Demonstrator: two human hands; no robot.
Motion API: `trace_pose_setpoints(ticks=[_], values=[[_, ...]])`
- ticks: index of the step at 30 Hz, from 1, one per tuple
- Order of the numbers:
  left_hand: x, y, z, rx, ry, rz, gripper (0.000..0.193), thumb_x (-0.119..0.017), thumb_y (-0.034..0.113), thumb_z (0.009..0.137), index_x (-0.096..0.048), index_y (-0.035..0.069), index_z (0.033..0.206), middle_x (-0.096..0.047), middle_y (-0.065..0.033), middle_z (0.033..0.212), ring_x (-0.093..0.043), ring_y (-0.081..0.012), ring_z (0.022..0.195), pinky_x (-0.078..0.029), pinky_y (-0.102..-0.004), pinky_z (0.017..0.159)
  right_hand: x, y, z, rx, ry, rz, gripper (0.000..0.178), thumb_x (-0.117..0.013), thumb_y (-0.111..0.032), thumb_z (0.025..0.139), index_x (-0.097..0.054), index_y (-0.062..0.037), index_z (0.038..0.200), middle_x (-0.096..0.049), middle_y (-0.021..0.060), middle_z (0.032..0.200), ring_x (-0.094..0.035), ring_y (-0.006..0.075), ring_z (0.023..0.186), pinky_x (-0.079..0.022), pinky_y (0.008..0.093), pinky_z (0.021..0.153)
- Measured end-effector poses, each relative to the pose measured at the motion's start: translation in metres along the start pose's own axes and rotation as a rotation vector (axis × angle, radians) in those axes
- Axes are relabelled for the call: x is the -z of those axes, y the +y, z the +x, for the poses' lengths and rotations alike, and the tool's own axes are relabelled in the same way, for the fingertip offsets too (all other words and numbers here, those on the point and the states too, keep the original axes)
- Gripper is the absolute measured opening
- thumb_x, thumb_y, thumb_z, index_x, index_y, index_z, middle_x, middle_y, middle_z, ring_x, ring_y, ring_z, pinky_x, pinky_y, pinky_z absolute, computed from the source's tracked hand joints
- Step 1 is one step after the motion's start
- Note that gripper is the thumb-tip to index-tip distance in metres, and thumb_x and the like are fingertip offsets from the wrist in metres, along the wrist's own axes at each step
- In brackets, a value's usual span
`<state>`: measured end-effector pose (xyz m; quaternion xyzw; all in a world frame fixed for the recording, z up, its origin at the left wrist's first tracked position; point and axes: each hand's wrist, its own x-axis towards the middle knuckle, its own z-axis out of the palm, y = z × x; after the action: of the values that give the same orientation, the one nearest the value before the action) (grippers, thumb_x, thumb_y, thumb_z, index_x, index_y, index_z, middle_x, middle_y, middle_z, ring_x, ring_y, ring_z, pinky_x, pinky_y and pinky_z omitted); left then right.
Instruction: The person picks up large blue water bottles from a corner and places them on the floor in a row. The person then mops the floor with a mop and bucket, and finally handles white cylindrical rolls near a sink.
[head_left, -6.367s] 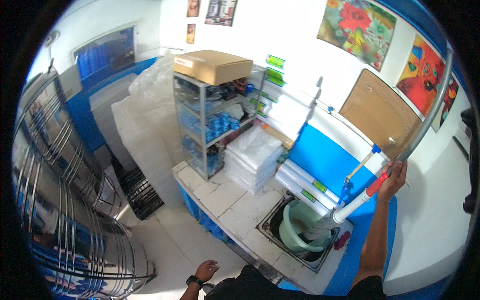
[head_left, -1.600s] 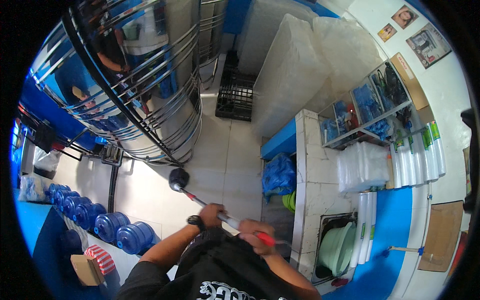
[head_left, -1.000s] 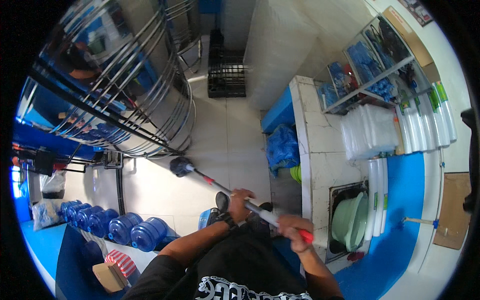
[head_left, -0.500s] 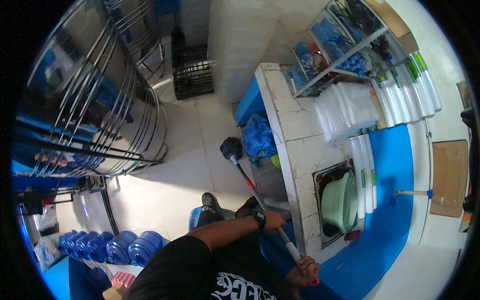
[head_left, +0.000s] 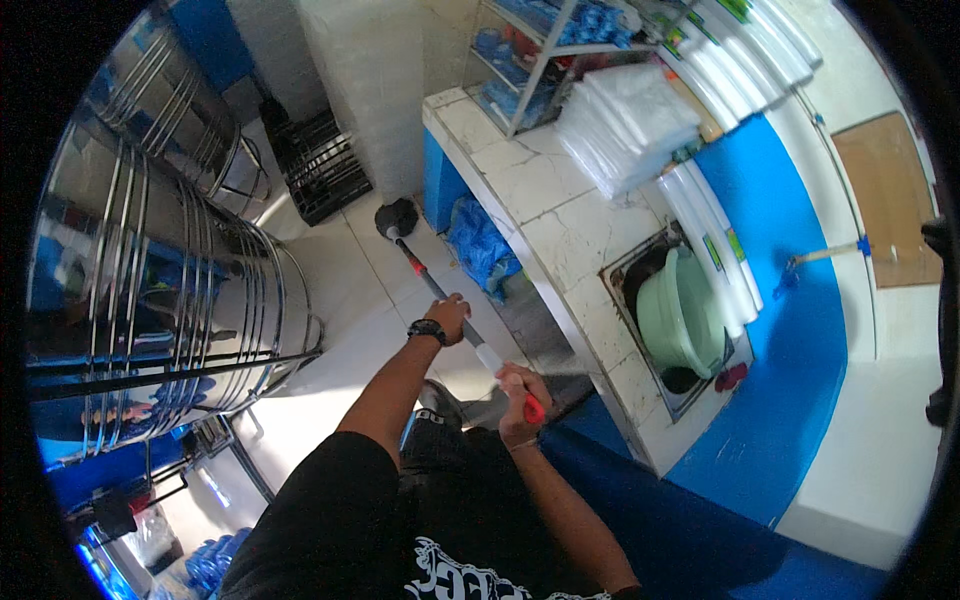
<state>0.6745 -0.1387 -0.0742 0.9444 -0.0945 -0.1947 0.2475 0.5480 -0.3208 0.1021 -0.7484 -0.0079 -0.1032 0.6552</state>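
Note:
A long-handled mop point(head_left: 478, 341) slants away from me, its dark, round, shaggy head on the tiled floor near the blue-sided counter. My left hand point(head_left: 450, 317), with a dark watch at its wrist, is closed around the grey shaft about midway along. Nearer my body, my right hand point(head_left: 523, 398) grips the upper end of the handle, just by its red tip. Both arms reach forward over my boots.
To the right, a tiled counter point(head_left: 560, 255) carries a sink with a green basin point(head_left: 680, 315), plastic packs and a shelf unit. A blue bag point(head_left: 480, 245) lies under it. Shiny steel tanks point(head_left: 180, 290) with metal rails stand left; a black crate point(head_left: 325, 170) sits ahead.
The mop has been pushed farther forward, its head now closer to the black crate and wall. Both arms have stretched out ahead, and the view has turned.

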Motion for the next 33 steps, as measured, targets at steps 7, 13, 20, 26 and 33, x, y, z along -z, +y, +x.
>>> trace_pose_setpoints(ticks=[7, 13, 20, 26, 33], values=[[-0.029, 0.049, -0.042, -0.344, 0.267, -0.368, 0.032, -0.078, 0.005, 0.070, -0.059, 0.010, 0.095, -0.058, -0.0162, 0.100, -0.053, -0.0398, 0.102, -0.044, -0.0484, 0.094, 0.041, -0.067, -0.023, 0.128, -0.127, 0.098, 0.021, -0.059, -0.010, 0.094, -0.061, 0.0000, 0.076, -0.068, 0.0142, 0.082, -0.065, 0.0228, 0.081, -0.052, 0.0410, 0.091], [-0.062, 0.179, -0.088, -0.378, 0.061, -0.529, 0.047, -0.074, 0.003, 0.067, -0.056, 0.008, 0.111, -0.061, -0.0201, 0.105, -0.057, -0.0406, 0.105, -0.047, -0.0477, 0.091, 0.120, -0.153, -0.050, -0.049, 0.171, -0.019, 0.022, -0.058, -0.012, 0.091, -0.060, 0.0000, 0.073, -0.069, 0.0124, 0.076, -0.065, 0.0205, 0.074, -0.054, 0.0410, 0.088], [-0.099, 0.279, -0.153, -0.587, -0.339, -0.589, 0.034, -0.068, 0.008, 0.074, -0.060, 0.011, 0.107, -0.067, -0.0159, 0.101, -0.064, -0.0380, 0.097, -0.050, -0.0491, 0.083, 0.164, -0.220, -0.118, -0.106, 0.352, -0.183, 0.023, -0.060, -0.010, 0.093, -0.058, -0.0001, 0.073, -0.063, 0.0078, 0.072, -0.063, 0.0175, 0.071, -0.053, 0.0348, 0.077], [-0.104, 0.278, -0.180, -0.764, -0.517, -0.318, 0.030, -0.072, 0.023, 0.076, -0.067, 0.010, 0.103, -0.072, -0.0165, 0.092, -0.069, -0.0400, 0.085, -0.054, -0.0532, 0.073, 0.133, -0.230, -0.149, -0.230, 0.323, -0.470, 0.021, -0.061, -0.009, 0.092, -0.059, -0.0016, 0.073, -0.061, 0.0052, 0.069, -0.059, 0.0143, 0.066, -0.049, 0.0310, 0.068], [-0.046, 0.224, -0.165, -0.872, -0.646, -0.069, 0.052, -0.076, 0.038, 0.071, -0.072, 0.010, 0.114, -0.073, -0.0211, 0.104, -0.071, -0.0385, 0.094, -0.057, -0.0505, 0.080, 0.053, -0.212, -0.128, 0.032, 0.367, -0.386, 0.015, -0.063, -0.008, 0.087, -0.060, -0.0017, 0.073, -0.065, 0.0092, 0.071, -0.059, 0.0135, 0.061, -0.048, 0.0300, 0.060]])
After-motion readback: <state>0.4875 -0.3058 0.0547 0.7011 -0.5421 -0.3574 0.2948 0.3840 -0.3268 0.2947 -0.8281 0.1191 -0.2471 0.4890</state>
